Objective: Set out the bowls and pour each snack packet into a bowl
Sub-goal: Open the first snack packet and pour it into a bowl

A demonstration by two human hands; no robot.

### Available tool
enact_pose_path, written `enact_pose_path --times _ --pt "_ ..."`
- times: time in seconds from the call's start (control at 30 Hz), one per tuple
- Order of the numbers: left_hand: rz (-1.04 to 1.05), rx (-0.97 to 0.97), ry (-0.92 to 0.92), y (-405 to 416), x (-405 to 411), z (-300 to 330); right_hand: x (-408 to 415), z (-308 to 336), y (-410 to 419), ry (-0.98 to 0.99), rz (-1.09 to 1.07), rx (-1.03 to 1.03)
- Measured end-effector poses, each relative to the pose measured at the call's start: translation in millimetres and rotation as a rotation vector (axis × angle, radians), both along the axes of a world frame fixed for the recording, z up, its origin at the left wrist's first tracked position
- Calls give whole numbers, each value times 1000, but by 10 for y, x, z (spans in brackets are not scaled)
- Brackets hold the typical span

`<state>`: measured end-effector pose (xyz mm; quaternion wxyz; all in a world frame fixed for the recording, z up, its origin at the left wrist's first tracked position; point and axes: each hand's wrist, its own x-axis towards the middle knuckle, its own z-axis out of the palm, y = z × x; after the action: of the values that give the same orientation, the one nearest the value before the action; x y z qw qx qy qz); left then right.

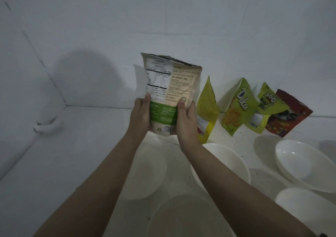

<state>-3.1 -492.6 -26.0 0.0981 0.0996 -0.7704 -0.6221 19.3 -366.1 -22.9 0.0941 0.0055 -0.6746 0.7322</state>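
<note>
I hold a beige and green snack pouch (169,87) upright above the counter, its back label facing me and its top torn open. My left hand (141,115) grips its lower left edge and my right hand (185,116) grips its lower right. Several white bowls sit below: one under my left forearm (151,171), one in the near middle (189,216), one behind my right arm (234,162), one at the right (301,166) and one at the lower right (307,200).
Several more packets lean on the back wall: a yellow pouch (207,106), a green Deka packet (238,107), a green 360 packet (267,107) and a red packet (291,113). White walls close the counter (72,146) at the back and left.
</note>
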Motion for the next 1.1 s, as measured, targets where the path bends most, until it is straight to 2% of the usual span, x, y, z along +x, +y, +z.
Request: enact_pose_path --times 0.17,0.43,0.6,0.8,1.1 --pt "186 83 83 -121 825 183 632 274 -98 25 206 -26" --pt "234 98 119 -515 2150 356 1536 349 -411 -28 463 -16" --pt "297 156 142 -738 2650 283 1909 222 -644 -80 541 25" --pt "249 177 146 -1190 2883 117 2172 71 -1080 -129 498 53" --pt "74 236 88 -1879 3038 -287 2382 -265 -1674 -128 190 139"
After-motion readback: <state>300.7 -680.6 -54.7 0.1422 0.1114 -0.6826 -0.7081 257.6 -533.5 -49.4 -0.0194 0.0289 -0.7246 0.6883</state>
